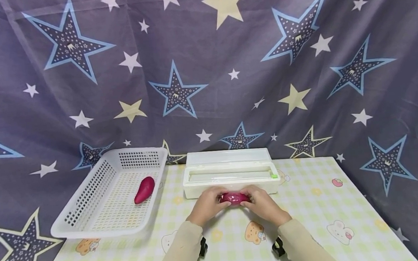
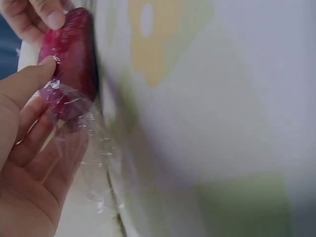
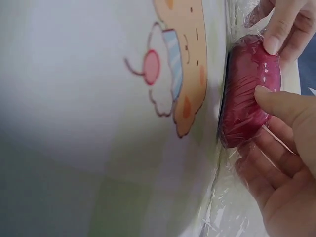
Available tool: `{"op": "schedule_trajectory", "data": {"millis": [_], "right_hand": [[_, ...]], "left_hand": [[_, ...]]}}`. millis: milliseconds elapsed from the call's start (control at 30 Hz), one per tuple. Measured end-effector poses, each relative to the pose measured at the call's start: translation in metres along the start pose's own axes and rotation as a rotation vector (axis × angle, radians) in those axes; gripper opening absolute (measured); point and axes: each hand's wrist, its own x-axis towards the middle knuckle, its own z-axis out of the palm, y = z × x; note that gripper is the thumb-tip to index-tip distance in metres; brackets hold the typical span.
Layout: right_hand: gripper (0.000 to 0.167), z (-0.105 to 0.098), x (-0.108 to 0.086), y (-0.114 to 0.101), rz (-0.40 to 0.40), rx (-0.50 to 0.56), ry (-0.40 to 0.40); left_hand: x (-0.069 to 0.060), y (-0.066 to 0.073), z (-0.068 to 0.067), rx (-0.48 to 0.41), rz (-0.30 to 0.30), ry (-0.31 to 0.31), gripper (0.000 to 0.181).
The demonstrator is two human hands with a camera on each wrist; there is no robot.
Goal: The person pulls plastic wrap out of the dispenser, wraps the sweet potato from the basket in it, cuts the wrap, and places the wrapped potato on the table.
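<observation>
A dark red, elongated object [image 1: 233, 198] wrapped in clear film is held between both hands, just in front of the white box [image 1: 232, 186]. My left hand [image 1: 208, 205] grips its left end; my right hand [image 1: 265, 204] grips its right end. In the left wrist view, the left thumb presses on the wrapped object [image 2: 74, 59], and loose film [image 2: 98, 163] trails from its end over the fingers. In the right wrist view, the right thumb lies on top of the wrapped object [image 3: 244, 98], with the fingers under it.
The white box's lid [image 1: 227, 157] stands raised at the back, with a green piece [image 1: 274, 176] at the box's right end. To the left, a white perforated basket [image 1: 102, 232] holds another dark red object [image 1: 145, 189]. A checked cloth [image 1: 305, 229] covers the table; a star-patterned curtain hangs behind.
</observation>
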Motion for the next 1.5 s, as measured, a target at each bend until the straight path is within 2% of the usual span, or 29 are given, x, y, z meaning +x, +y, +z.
{"op": "schedule_trajectory", "data": {"millis": [167,267,333,433,567,667,767,900,1000,1067,1167,1333,1500], "right_hand": [[0.03,0.001,0.0,0.0,0.001,-0.015,0.004],[0.03,0.001,0.0,0.0,0.007,-0.024,0.004],[0.03,0.001,0.0,0.0,0.008,-0.028,0.003],[0.03,0.001,-0.001,0.0,0.001,-0.034,-0.004],[0.029,0.001,-0.001,0.0,-0.018,-0.043,-0.007],[0.029,0.002,-0.001,0.0,-0.016,-0.045,-0.008],[0.03,0.001,-0.002,-0.001,-0.007,-0.045,-0.013],[0.032,-0.001,-0.002,-0.002,0.001,-0.05,-0.017],[0.032,-0.002,-0.002,-0.003,0.001,-0.051,-0.017],[0.033,-0.002,-0.002,-0.003,-0.002,-0.053,-0.021],[0.033,-0.002,-0.002,-0.002,-0.008,-0.057,-0.028],[0.034,-0.003,-0.001,-0.001,-0.027,-0.064,-0.029],[0.035,-0.003,-0.001,0.0,-0.028,-0.048,-0.033]], "left_hand": [[-0.005,0.0,-0.013,0.02,-0.062,0.011,0.036],[-0.007,-0.002,-0.025,-0.002,-0.096,0.057,0.03],[-0.008,-0.005,-0.035,-0.023,-0.116,0.111,0.023],[-0.009,-0.012,-0.049,-0.048,-0.13,0.238,0.016],[-0.01,-0.023,-0.063,-0.068,-0.114,0.398,0.012],[-0.01,-0.031,-0.068,-0.079,-0.118,0.46,0.013],[-0.011,-0.036,-0.07,-0.11,-0.165,0.499,0.021],[-0.009,-0.041,-0.069,-0.167,-0.288,0.484,0.045],[-0.008,-0.046,-0.066,-0.2,-0.375,0.429,0.065],[-0.007,-0.05,-0.063,-0.208,-0.41,0.396,0.073],[-0.008,-0.054,-0.059,-0.227,-0.428,0.378,0.074],[-0.01,-0.056,-0.059,-0.247,-0.4,0.387,0.07],[-0.012,-0.057,-0.059,-0.271,-0.414,0.328,0.076]]}}
